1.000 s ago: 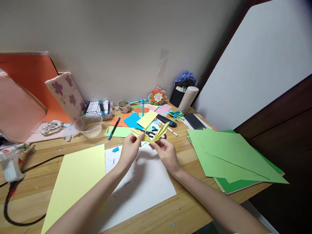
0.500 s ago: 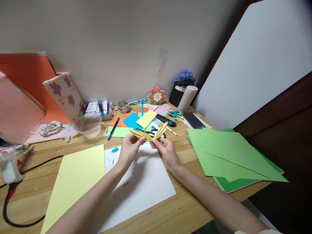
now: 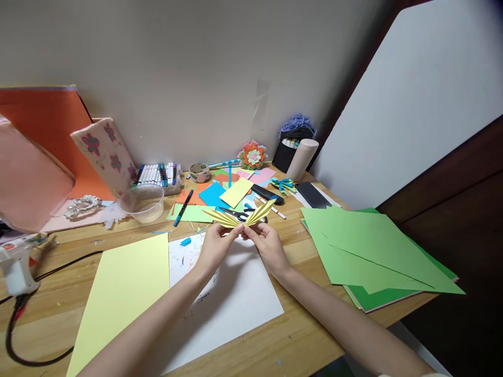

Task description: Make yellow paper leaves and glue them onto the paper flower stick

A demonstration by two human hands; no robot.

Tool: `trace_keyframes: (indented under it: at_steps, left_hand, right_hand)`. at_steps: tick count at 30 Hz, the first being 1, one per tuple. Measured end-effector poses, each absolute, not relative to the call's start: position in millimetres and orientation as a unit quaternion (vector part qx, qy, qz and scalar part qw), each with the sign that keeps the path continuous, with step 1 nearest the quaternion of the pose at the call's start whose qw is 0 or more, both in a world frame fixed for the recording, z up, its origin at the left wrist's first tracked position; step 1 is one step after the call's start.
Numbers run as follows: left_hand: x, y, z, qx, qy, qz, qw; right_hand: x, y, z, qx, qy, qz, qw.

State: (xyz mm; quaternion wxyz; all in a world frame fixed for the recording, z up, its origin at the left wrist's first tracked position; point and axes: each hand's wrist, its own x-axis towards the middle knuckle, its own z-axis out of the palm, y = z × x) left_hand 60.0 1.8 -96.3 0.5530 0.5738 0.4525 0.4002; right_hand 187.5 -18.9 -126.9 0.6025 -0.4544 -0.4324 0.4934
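Observation:
Both hands pinch a pleated yellow paper at its gathered middle, and its two folded ends fan outward like wings. My left hand is closed on the left side of the fold. Pressed close beside it, my right hand is closed on the right side, thumbs almost touching. Black-handled scissors lie behind the paper, partly covered by it. Below the hands is a white sheet with ink marks and a small blue paper scrap.
A yellow sheet lies at left, green sheets at right. Behind are a marker, coloured papers, a clear bowl, a marker box, tape, a paper flower, a phone and a stapler.
My left hand has slid right, toward the middle of the pleated paper, so the thumbs now nearly meet. The paper's left and right wings show longer and more spread. My right hand has barely moved.

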Motion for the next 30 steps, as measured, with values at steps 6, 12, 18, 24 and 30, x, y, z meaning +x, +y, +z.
trace_keyframes:
  at_steps: [6,12,18,24,30]
  left_hand:
    - [57.0,6.0,-101.1,0.533,0.479,0.435,0.545]
    - [58.5,5.4,-96.7,0.508,0.492,0.428,0.562]
    - [58.4,4.2,-94.5,0.528,0.503,0.398,0.557]
    - [56.2,5.8,-99.1,0.509,0.489,0.383,0.596]
    - [55.8,6.3,-100.3,0.499,0.482,0.375,0.615]
  right_hand:
    - [195.8,-15.3,-120.1,-0.477,-0.484,0.462,0.570]
    - [199.1,-11.6,-122.4,-0.466,-0.471,0.475,0.579]
    - [198.5,-12.3,-121.0,-0.463,-0.487,0.473,0.569]
    - [198.7,-15.1,-118.1,-0.462,-0.502,0.465,0.564]
    - [198.6,-14.5,-117.6,-0.464,-0.516,0.465,0.550]
